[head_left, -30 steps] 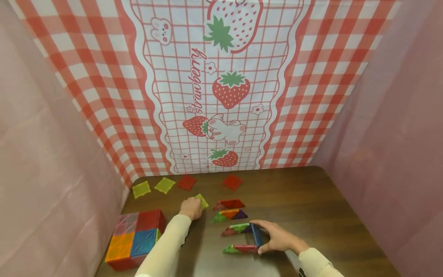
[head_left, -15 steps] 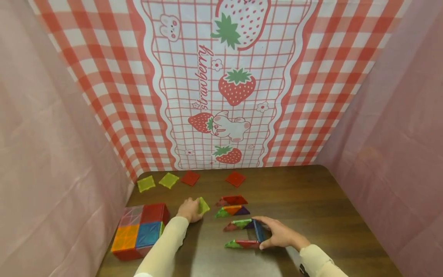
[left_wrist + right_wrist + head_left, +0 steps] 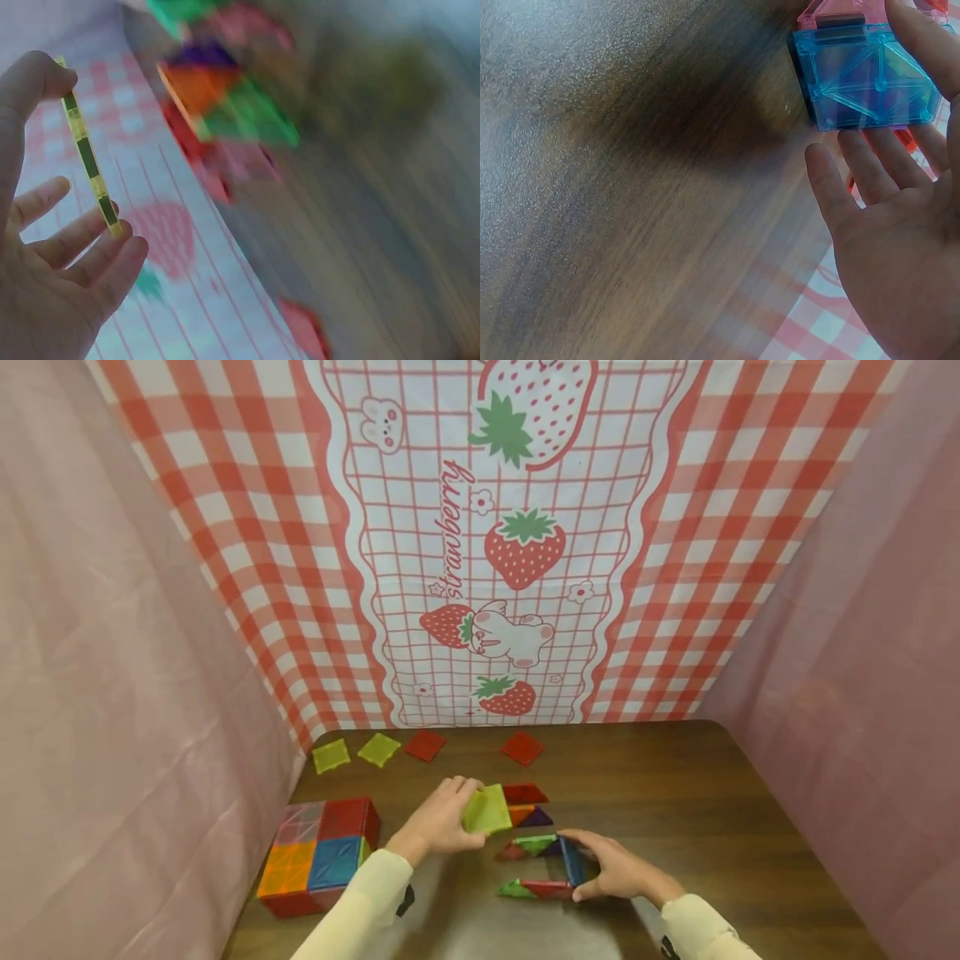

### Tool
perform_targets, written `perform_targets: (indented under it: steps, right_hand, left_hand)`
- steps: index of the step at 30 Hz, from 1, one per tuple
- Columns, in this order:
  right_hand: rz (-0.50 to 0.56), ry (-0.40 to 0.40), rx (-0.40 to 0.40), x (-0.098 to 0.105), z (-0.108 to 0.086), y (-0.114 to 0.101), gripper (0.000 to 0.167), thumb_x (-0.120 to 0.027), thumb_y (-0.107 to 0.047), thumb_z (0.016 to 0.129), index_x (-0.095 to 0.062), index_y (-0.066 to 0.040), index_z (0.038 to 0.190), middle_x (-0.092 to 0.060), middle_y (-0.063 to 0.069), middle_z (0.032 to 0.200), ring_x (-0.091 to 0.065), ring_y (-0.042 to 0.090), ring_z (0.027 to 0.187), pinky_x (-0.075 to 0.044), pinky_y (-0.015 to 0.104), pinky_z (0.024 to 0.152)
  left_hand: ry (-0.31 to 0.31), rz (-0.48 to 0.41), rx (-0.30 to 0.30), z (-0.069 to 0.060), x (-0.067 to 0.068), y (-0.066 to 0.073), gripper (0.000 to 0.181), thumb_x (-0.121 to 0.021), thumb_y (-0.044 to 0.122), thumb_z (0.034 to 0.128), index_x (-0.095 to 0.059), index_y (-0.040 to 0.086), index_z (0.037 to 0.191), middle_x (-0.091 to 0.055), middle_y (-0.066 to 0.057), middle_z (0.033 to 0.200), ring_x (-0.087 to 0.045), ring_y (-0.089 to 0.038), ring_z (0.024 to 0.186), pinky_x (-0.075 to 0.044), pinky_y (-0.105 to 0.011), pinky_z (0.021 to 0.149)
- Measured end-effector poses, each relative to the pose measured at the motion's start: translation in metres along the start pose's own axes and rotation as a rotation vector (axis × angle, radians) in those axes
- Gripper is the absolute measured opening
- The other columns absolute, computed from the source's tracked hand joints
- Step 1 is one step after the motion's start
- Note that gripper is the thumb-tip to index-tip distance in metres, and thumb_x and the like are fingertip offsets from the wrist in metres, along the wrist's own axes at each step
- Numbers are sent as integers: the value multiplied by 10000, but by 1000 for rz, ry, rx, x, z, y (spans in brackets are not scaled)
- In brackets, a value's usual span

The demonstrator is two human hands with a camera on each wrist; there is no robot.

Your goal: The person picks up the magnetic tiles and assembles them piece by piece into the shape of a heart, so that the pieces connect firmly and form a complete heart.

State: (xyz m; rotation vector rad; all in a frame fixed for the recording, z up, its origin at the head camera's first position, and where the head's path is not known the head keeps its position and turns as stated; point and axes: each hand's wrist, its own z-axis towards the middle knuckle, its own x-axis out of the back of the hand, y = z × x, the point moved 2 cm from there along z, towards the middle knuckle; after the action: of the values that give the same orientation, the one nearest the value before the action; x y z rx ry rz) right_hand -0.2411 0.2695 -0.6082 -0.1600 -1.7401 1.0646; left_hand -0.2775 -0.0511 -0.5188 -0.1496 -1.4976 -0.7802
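Observation:
My left hand (image 3: pixel 441 823) pinches a translucent yellow square magnetic tile (image 3: pixel 489 811) by its edges, raised off the table. Seen edge-on in the left wrist view, that yellow tile (image 3: pixel 88 154) spans thumb to fingertips. With thumb and fingers at opposite ends, my right hand (image 3: pixel 617 868) holds an upright blue magnetic tile (image 3: pixel 572 862). The blue tile joins the right ends of two standing strips: a green-topped strip (image 3: pixel 534 843) and a red and green strip (image 3: pixel 543 889). Behind them stand an orange and purple strip (image 3: pixel 522 815) and a red strip (image 3: pixel 527 792), both partly hidden by the yellow tile.
A box-shaped block of coloured tiles (image 3: pixel 324 852) stands at the table's left. Along the back edge lie two yellow tiles (image 3: pixel 378 749) and two red tiles (image 3: pixel 522 747). A checked strawberry cloth (image 3: pixel 517 610) hangs behind, with pink curtains at both sides.
My left hand has picked the yellow tile up from the table and carried it right, in front of the back strips. The right hand stays at the blue tile.

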Motion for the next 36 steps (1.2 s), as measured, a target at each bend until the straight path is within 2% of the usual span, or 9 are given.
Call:
perform_targets:
  steps: [5, 7, 10, 13, 16, 24, 30, 36]
  right_hand:
    - [-40, 14, 19, 1, 0, -1, 964, -898, -405, 735, -428, -85, 1514, -536, 158, 1469, -551, 375, 1282, -490, 482, 1008]
    - [-56, 16, 27, 0, 1, -1, 964, -898, -419, 734, -435, -69, 1504, -542, 163, 1466, -554, 382, 1286, -491, 467, 1015]
    - [-53, 18, 25, -1, 2, -2, 968, -896, -435, 733, -439, -45, 1493, -537, 182, 1472, -546, 406, 1306, -485, 517, 1036]
    - [-46, 16, 25, -3, 2, -3, 967, -888, -443, 738, -437, -37, 1490, -529, 181, 1482, -537, 413, 1322, -464, 573, 1052]
    - [-35, 13, 27, -5, 2, -3, 961, -886, -433, 742, -432, -43, 1495, -528, 173, 1486, -536, 412, 1325, -455, 592, 1054]
    - [-20, 17, 21, -5, -2, -4, 953, -890, -402, 741, -432, -45, 1495, -531, 191, 1479, -540, 418, 1319, -441, 622, 1052]
    - [12, 4, 22, -5, -4, -2, 952, -881, -395, 760, -408, -59, 1516, -504, 199, 1500, -520, 437, 1336, -431, 643, 1048]
    - [26, 13, 18, -3, -6, 0, 953, -887, -386, 751, -414, -76, 1517, -507, 202, 1495, -518, 441, 1336, -433, 647, 1042]
  left_hand:
    - [-51, 96, -104, 7, -27, 44, 691, -800, 461, 784, -523, 163, 1343, -624, -20, 1221, -589, -181, 1116, -517, -352, 985]
    - [-59, 147, -136, 9, -40, 55, 694, -792, 481, 791, -522, 162, 1345, -640, -19, 1226, -608, -175, 1132, -513, -342, 1008]
    - [-86, 174, -153, 9, -58, 64, 707, -792, 491, 793, -520, 163, 1357, -649, -21, 1234, -612, -159, 1131, -513, -324, 1007]
    - [-124, 192, -141, 8, -70, 67, 717, -799, 494, 789, -516, 175, 1364, -643, -14, 1233, -601, -142, 1101, -510, -303, 994]
    - [-145, 204, -128, 6, -76, 67, 705, -808, 497, 785, -522, 187, 1349, -639, -10, 1235, -593, -143, 1087, -509, -302, 987]
    - [-131, 224, -145, 3, -78, 69, 703, -796, 504, 798, -525, 190, 1365, -640, -15, 1286, -604, -155, 1150, -505, -313, 1011]
    - [-141, 192, -181, -2, -86, 71, 654, -732, 487, 891, -531, 210, 1448, -577, -48, 1425, -550, -197, 1294, -478, -356, 1079]
    - [-114, 209, -221, -2, -88, 72, 624, -723, 512, 898, -573, 213, 1425, -587, -55, 1425, -567, -201, 1267, -473, -337, 1081]
